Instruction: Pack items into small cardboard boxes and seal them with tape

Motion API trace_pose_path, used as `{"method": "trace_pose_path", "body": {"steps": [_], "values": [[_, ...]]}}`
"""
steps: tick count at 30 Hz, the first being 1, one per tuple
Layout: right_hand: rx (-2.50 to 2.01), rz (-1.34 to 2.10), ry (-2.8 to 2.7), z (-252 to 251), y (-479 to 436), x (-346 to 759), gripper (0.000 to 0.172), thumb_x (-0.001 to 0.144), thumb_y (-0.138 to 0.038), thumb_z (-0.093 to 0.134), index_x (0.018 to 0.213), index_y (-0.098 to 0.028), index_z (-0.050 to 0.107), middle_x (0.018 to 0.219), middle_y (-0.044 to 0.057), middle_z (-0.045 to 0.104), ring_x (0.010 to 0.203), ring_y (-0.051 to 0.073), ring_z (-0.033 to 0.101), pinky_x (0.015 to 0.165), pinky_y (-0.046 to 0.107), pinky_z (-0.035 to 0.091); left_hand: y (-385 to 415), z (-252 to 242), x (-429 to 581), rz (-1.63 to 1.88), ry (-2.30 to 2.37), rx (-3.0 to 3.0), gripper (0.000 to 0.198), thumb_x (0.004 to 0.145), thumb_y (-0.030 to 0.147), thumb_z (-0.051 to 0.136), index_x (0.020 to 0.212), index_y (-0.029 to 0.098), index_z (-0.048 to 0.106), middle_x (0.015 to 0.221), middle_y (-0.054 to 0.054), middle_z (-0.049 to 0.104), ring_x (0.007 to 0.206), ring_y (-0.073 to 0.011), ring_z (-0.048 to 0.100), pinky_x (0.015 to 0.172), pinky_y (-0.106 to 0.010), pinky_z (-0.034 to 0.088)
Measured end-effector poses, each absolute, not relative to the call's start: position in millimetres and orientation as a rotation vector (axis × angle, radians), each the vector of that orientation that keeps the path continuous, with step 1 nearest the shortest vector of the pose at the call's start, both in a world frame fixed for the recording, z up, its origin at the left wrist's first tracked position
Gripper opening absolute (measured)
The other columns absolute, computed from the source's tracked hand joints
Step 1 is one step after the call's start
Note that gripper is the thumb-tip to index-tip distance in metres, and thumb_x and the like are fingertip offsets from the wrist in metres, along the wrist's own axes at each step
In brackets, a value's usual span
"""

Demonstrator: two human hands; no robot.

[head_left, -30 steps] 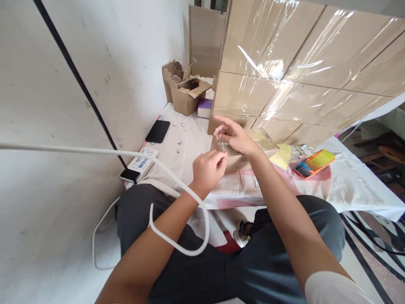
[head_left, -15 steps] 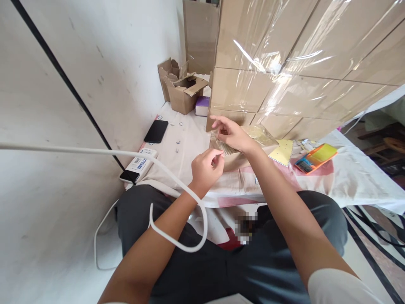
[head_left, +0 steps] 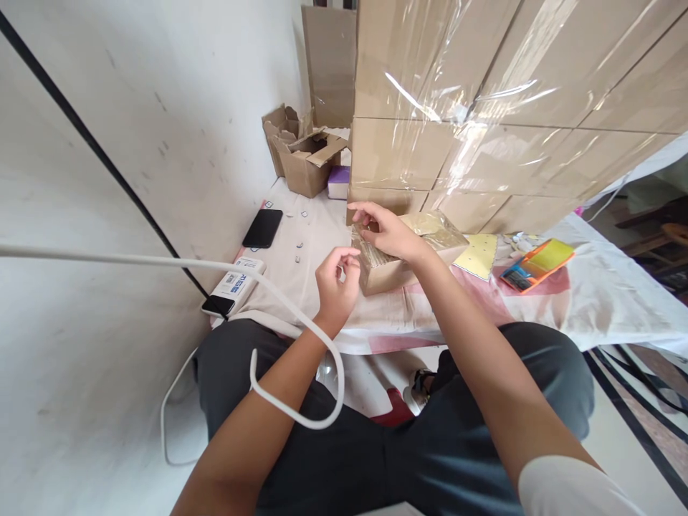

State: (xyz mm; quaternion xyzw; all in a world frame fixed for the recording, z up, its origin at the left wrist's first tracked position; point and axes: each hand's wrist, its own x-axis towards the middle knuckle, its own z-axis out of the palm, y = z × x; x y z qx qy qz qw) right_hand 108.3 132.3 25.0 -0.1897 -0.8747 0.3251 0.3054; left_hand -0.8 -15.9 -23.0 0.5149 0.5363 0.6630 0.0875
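Observation:
My left hand (head_left: 337, 287) is just left of a small cardboard box (head_left: 391, 276), its fingers loosely curled and a gap showing between thumb and fingers. Nothing shows in it. Over the box's left part hovers my right hand (head_left: 388, 231), fingers bent and apart, also with nothing visible in its grasp. Shiny clear film or tape covers part of the box top. Beneath the right hand, ridged brown material shows in the box; the hand hides some of it. Whether the right fingertips touch the box I cannot tell.
Film-wrapped cartons (head_left: 419, 154) stand stacked behind the box. Right of it lie a yellow sheet (head_left: 476, 256) and an orange packet (head_left: 537, 266). On the left are a black phone (head_left: 262, 228), a white box (head_left: 238, 283) and an open carton (head_left: 307, 170). A white cable (head_left: 301, 304) loops across the foreground.
My left hand has drawn back to the left from the box's edge, and its pinched fingers have loosened. The right hand stays over the box. The view has shifted slightly.

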Motion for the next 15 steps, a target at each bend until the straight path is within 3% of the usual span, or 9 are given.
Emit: {"method": "trace_pose_path", "body": {"steps": [3,6,11,15], "values": [[-0.515,0.871,-2.317,26,130,108,0.050,0.087,-0.013,0.052,0.135,-0.024,0.056,0.116,0.008,0.061,0.098,0.020,0.058,0.098,0.041,0.053,-12,-15,-8,2.057,1.740,1.694,0.020,0.090,0.025,0.057,0.106,0.021,0.069,0.104,-0.007,0.069,0.098,-0.0205,0.064,0.085,-0.034,0.050],[-0.513,0.857,-2.326,27,130,107,0.051,0.087,-0.013,0.052,0.136,-0.026,0.056,0.116,0.008,0.061,0.101,0.020,0.059,0.098,0.041,0.053,-8,-14,-13,2.038,1.759,1.887,0.025,0.094,0.030,0.058,0.116,0.023,0.067,0.124,-0.008,0.070,0.120,-0.0238,0.060,0.106,-0.043,0.046],[-0.503,0.765,-2.472,42,122,121,0.053,0.090,-0.015,0.051,0.143,-0.023,0.052,0.130,0.011,0.059,0.119,0.024,0.058,0.103,0.045,0.052,4,-30,-14,1.768,1.732,1.990,0.040,0.094,0.036,0.062,0.132,0.024,0.062,0.144,-0.010,0.063,0.141,-0.0272,0.048,0.118,-0.049,0.038],[-0.580,0.464,-2.689,50,99,155,0.048,0.098,-0.021,0.048,0.146,-0.016,0.053,0.150,0.016,0.054,0.142,0.032,0.046,0.118,0.057,0.036,9,-47,-10,1.625,1.709,1.949,0.052,0.099,0.041,0.053,0.148,0.024,0.050,0.158,-0.013,0.049,0.146,-0.0280,0.044,0.120,-0.050,0.035]]}}
